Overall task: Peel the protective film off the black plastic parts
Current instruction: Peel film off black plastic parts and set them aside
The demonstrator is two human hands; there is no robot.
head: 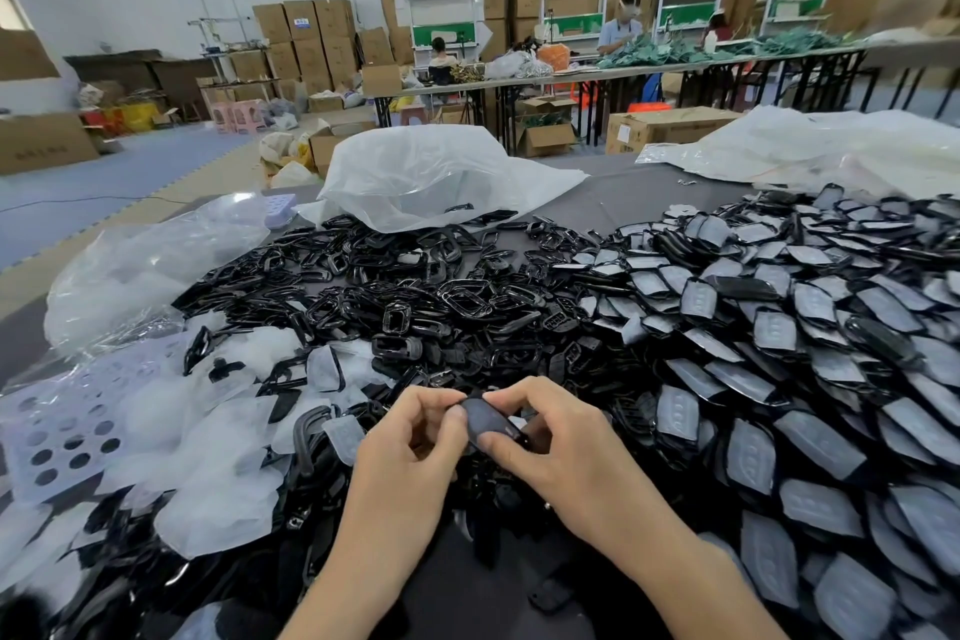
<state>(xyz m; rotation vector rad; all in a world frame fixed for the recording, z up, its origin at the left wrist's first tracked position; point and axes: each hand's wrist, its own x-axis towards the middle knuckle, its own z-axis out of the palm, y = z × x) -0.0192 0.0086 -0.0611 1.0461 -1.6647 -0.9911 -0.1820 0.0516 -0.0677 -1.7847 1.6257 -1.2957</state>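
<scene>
Straight beyond the fingers [457, 418], a crumpled white plastic bag [431, 172] lies on the grey table [623, 198]. Left of the fingers is a lavender perforated sheet [57, 431] with round holes, and farther up and left a clear plastic bag [156, 260]. Far to the upper right, white plastic sheeting [831, 146] is spread over the table's end. Well beyond the fingers, a long folding table [675, 67] bears green pieces [665, 49]; a person in a blue shirt [618, 29] stands behind it. Stacked cardboard boxes [311, 36] line the back wall, with pink stools [239, 114] below them.
</scene>
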